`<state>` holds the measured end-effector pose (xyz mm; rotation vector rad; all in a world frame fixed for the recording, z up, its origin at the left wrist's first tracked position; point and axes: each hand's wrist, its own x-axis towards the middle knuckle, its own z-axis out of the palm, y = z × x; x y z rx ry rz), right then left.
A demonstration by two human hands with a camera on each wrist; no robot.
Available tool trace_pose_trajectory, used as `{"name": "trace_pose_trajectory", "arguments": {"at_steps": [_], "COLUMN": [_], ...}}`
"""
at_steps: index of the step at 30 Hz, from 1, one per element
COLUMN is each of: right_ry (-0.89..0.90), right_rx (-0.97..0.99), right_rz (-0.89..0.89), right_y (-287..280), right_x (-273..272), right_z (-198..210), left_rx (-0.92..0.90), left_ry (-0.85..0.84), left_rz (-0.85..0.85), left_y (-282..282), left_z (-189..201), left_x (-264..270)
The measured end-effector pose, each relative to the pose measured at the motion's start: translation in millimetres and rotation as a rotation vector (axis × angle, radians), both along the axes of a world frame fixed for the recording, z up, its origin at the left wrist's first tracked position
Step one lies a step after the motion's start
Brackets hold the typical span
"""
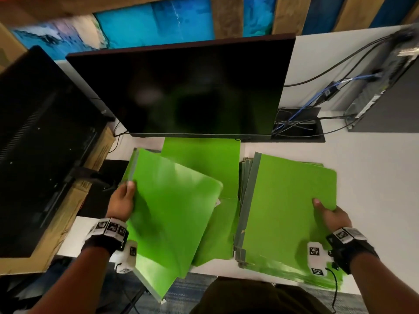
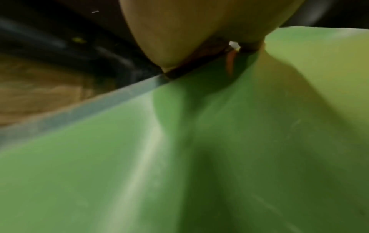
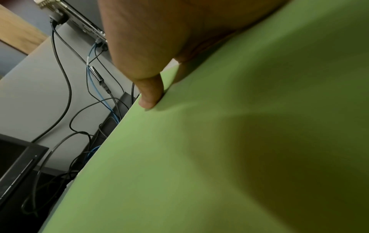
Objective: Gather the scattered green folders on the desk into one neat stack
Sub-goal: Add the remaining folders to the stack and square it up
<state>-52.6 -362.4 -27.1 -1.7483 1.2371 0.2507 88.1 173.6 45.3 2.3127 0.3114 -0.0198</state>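
Note:
My left hand [image 1: 123, 198] grips a green folder [image 1: 172, 214] by its grey spine edge, thumb on top, and holds it tilted above the desk's left part. In the left wrist view the same green folder [image 2: 179, 157] fills the frame under my left hand [image 2: 199, 39]. More green folders [image 1: 204, 155] lie loose beneath it. On the right sits a stack of green folders [image 1: 288, 200] with grey spines. My right hand [image 1: 328, 213] pinches the stack's right edge, thumb on the top cover. The right wrist view shows my right hand [image 3: 151, 78] on the stack [image 3: 219, 157].
A dark monitor [image 1: 181, 87] stands just behind the folders. Another black monitor and a cardboard box [image 1: 45, 143] lie at the left. Cables [image 1: 317, 98] and a computer case [image 1: 385, 87] sit at the back right. The white desk [image 1: 374, 177] shows bare at the right.

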Motion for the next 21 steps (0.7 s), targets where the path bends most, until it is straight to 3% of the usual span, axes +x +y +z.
{"name": "trace_pose_trajectory", "arguments": {"at_steps": [5,10,14,18,21], "right_ry": [0.002,0.003,-0.002,0.002,-0.012], "right_rx": [-0.023,-0.029,-0.021,-0.015,-0.029], "right_rz": [-0.003,-0.022,-0.027,-0.028,-0.027], "right_y": [2.7,3.5,2.9,0.2,0.6], "right_x": [-0.9,-1.5,0.2,2.4,0.1], "right_z": [-1.4,-4.2,-3.6,0.6,0.5], "left_rx": [0.368,0.543,0.563,0.468,0.441], "left_ry": [0.027,0.177,0.232,0.298,0.359], "left_rz": [-0.448,-0.748,-0.733,-0.747,-0.777], "left_y": [-50.5,-103.2,-122.2,-130.6,-134.5], "left_z": [43.3,28.2,-1.1,-27.3,-25.1], "left_x": [35.9,67.5,75.6,77.1,79.0]}}
